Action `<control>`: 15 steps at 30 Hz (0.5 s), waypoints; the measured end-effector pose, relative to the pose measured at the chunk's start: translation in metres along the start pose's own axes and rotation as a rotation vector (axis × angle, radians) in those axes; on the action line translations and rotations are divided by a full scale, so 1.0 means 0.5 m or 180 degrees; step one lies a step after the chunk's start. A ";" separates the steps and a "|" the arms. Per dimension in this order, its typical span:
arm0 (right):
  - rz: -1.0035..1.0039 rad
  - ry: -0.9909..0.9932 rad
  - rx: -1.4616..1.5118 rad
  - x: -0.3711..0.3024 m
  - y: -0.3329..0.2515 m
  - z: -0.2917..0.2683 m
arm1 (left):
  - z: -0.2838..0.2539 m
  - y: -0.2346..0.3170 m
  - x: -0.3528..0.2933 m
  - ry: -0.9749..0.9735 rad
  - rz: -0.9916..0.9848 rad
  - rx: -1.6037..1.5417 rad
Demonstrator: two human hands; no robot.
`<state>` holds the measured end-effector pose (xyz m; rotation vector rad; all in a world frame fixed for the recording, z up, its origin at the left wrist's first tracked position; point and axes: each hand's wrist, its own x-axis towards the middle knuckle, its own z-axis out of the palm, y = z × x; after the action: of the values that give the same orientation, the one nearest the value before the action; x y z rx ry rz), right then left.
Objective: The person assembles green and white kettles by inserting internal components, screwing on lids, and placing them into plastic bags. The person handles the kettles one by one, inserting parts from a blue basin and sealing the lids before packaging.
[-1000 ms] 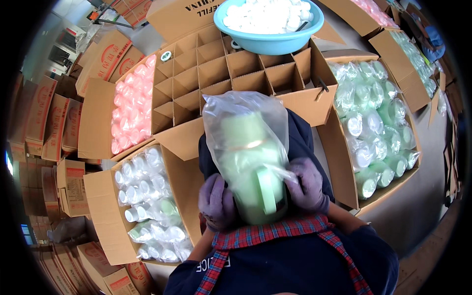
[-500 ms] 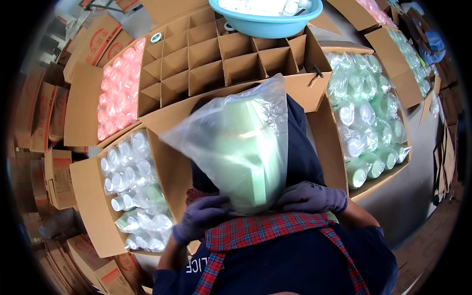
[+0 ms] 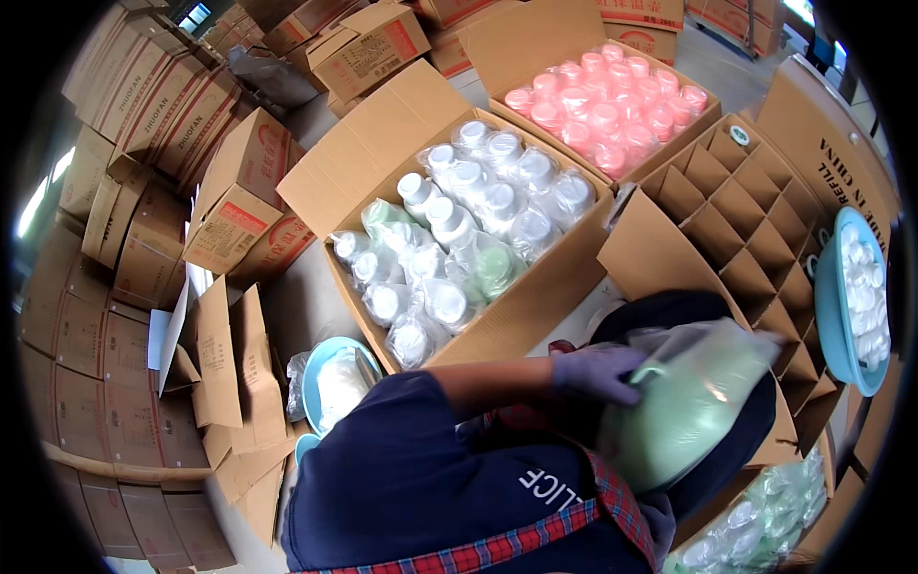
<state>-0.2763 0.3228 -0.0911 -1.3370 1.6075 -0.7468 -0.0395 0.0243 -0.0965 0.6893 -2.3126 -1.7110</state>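
Observation:
A light-green plastic jug (image 3: pixel 660 440) in a clear plastic bag (image 3: pixel 741 359) lies tilted across my lap. My left hand (image 3: pixel 595 374), in a purple glove, is closed at the jug's handle side, its fingers curled on the handle and the bag. Of my right hand (image 3: pixel 660 518), only a dim greyish-purple patch shows below the jug; its fingers are hidden. To the left of the jug stands an open carton (image 3: pixel 516 330) filled with bagged white bottles (image 3: pixel 449 220) and a few green ones.
A divided carton (image 3: pixel 708 187) stands at right, with a blue basin (image 3: pixel 827 297) of white caps on it. Pink bagged bottles (image 3: pixel 607 105) fill a carton behind; green ones (image 3: pixel 765 517) sit lower right. A smaller blue tub (image 3: pixel 316 383) and stacked cartons (image 3: pixel 105 373) stand left.
The view has swung left, bringing the white-bottle carton to the middle. My left hand has moved from the bag's near edge to the jug's handle; the jug now leans over to the right.

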 end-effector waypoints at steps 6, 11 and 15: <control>-0.0778 0.0489 -0.0289 0.215 -0.150 -0.010 | -0.048 -0.070 -0.270 0.1544 -0.0966 -0.3429; -0.0820 0.0287 -0.0613 0.311 -0.149 0.028 | -0.248 -0.233 -0.447 0.3507 -0.0157 -0.2285; -0.0975 0.0042 -0.0864 0.357 -0.160 0.054 | -0.376 -0.356 -0.482 0.4970 -0.0539 -0.1368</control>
<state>-0.2214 0.1338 -0.0778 -1.8064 1.5735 -0.7354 0.2942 -0.0646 -0.1732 1.3924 -0.7918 -0.9015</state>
